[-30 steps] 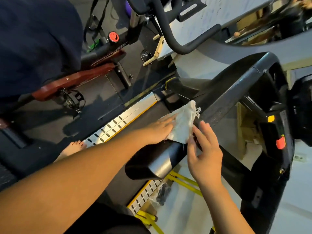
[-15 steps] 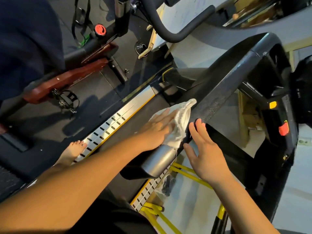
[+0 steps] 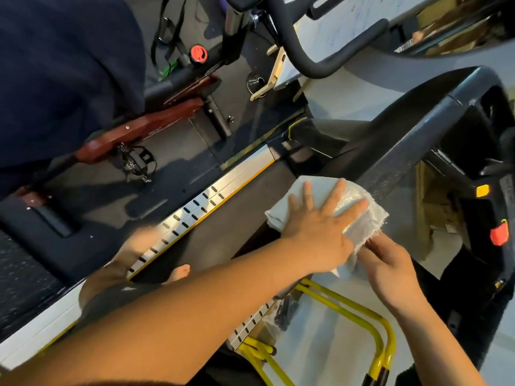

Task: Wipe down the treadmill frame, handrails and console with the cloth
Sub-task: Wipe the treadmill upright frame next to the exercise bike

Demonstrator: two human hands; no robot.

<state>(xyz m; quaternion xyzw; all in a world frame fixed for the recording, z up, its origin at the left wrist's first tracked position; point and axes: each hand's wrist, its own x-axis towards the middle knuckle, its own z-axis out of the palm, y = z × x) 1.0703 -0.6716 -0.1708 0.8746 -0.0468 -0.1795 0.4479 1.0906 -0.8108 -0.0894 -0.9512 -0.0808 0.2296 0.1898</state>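
A white cloth [image 3: 328, 210] is pressed flat onto the black treadmill handrail [image 3: 412, 151] by the left hand [image 3: 320, 227], whose fingers are spread wide and straight across the fabric. The cloth's lower right corner is met by the right hand [image 3: 390, 271], which comes from below with fingers loosely bent; whether the fabric is pinched cannot be told, since the fingertips are hidden under the cloth. The handrail is seen rising diagonally to the upper right, toward a console [image 3: 490, 207] with a yellow button [image 3: 482, 190] and a red tab [image 3: 500, 235]. Below the arms, a silver slotted side rail [image 3: 195, 215] and the dark belt [image 3: 237, 227] are visible, with bare feet [image 3: 178, 273] on them. A yellow metal frame [image 3: 362, 324] lies on the floor to the right.
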